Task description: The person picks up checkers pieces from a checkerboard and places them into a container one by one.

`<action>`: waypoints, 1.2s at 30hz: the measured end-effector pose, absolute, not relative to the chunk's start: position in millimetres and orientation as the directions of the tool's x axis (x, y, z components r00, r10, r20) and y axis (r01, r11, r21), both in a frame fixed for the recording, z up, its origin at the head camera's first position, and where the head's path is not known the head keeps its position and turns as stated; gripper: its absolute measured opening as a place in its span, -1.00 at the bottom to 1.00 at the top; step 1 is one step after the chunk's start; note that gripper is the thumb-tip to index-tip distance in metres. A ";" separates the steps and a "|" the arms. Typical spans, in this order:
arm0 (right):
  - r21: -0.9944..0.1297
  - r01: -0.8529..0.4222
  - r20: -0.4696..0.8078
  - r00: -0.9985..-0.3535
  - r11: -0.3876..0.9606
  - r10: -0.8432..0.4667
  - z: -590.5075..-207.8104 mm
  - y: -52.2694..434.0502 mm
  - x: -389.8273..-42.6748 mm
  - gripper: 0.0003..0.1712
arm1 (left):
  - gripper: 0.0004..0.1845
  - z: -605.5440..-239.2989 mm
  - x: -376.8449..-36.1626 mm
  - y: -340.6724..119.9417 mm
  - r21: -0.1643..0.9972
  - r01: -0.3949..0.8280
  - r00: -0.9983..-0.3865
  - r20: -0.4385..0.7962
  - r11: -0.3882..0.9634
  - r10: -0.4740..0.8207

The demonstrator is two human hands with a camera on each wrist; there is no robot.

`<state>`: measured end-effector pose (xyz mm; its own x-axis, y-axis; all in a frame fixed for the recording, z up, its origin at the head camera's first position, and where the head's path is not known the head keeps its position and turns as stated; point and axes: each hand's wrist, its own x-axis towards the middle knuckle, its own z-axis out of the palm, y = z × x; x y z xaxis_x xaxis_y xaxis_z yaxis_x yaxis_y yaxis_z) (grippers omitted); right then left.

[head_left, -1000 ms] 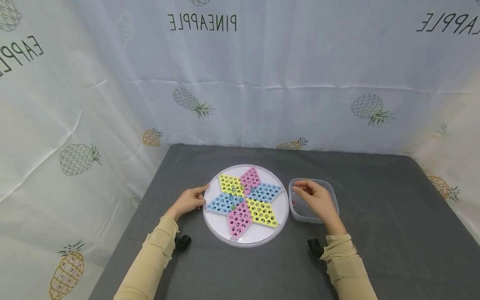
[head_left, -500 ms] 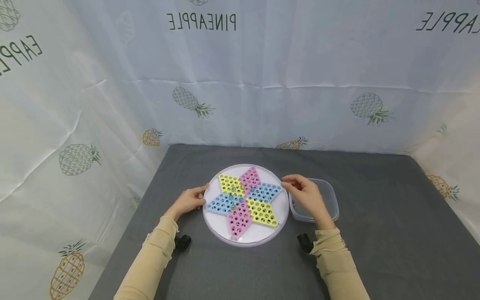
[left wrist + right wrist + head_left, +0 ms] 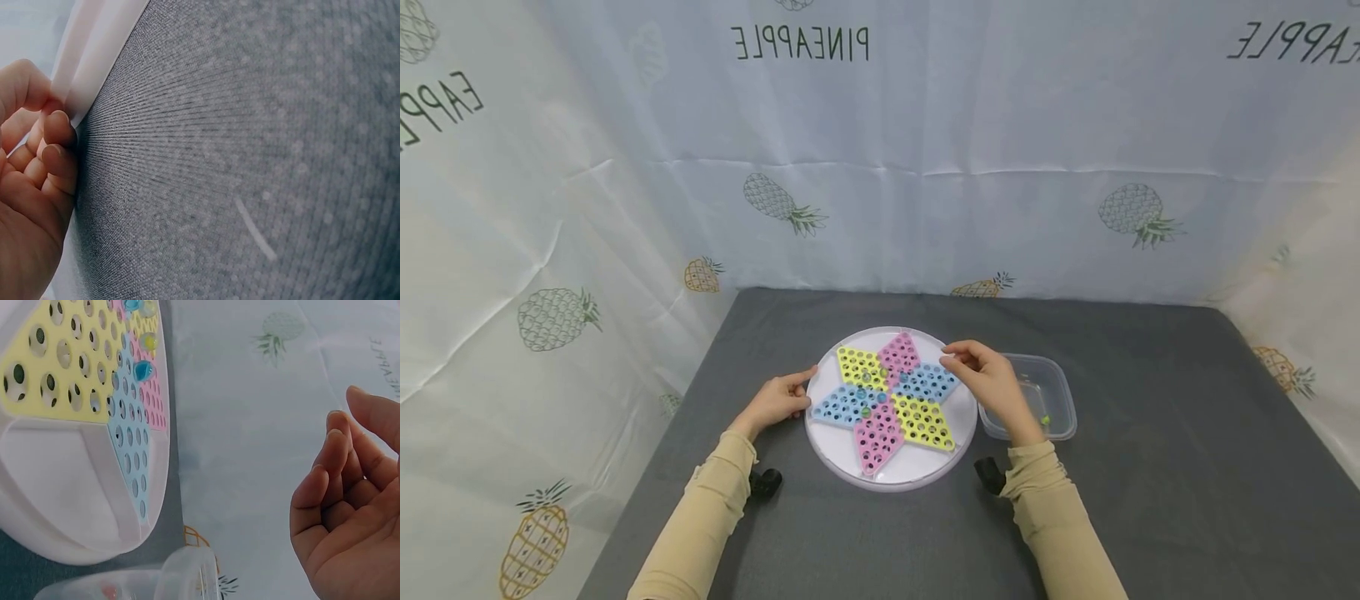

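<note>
A round white Chinese checkers board (image 3: pixel 842 450) carries a six-pointed star of pink, yellow and blue hole plates. Several marbles sit near its middle, among them a green marble (image 3: pixel 866 412) and a blue marble (image 3: pixel 143 370). My left hand (image 3: pixel 775 400) pinches the board's left rim, thumb and bent fingers at the edge in the left wrist view. Over the board's upper right edge is my right hand (image 3: pixel 988 383), its fingers bent and fingertips (image 3: pixel 337 419) close to the thumb. I cannot tell whether a marble is hidden between them.
Right of the board stands a clear plastic box (image 3: pixel 1060 392), partly behind my right forearm, with a small green piece (image 3: pixel 1045 420) in it. The right wrist view shows a reddish piece (image 3: pixel 110 591) inside. A pineapple-print curtain (image 3: pixel 925 233) hangs behind the grey-covered table (image 3: pixel 880 550).
My right hand has moved left from above the plastic box to the board's upper right edge, uncovering the green piece in the box. The left hand and the board stay in place.
</note>
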<state>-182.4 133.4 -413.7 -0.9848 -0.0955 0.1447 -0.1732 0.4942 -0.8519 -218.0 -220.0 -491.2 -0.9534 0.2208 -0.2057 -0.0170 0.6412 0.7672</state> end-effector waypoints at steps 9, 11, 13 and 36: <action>-0.883 -0.131 0.079 -0.988 0.451 -0.131 -418.4 120.8 -198.0 -0.61 | -0.31 -490.9 -218.4 -219.6 0.758 -0.019 -0.952 -0.212 0.652 0.219; -0.882 -0.123 0.069 -0.989 0.454 -0.135 -419.1 118.2 -199.2 -0.60 | -0.31 -491.0 -218.4 -219.2 0.757 -0.025 -0.953 -0.216 0.652 0.214; -0.878 -0.122 0.064 -0.988 0.462 -0.140 -419.7 115.9 -200.2 -0.59 | -0.31 -490.9 -218.1 -218.8 0.757 -0.026 -0.953 -0.217 0.653 0.214; -0.805 -0.139 0.037 -0.982 0.576 -0.185 -437.1 85.5 -207.5 -0.64 | -0.30 -490.6 -217.7 -219.3 0.767 -0.042 -0.954 -0.222 0.640 0.204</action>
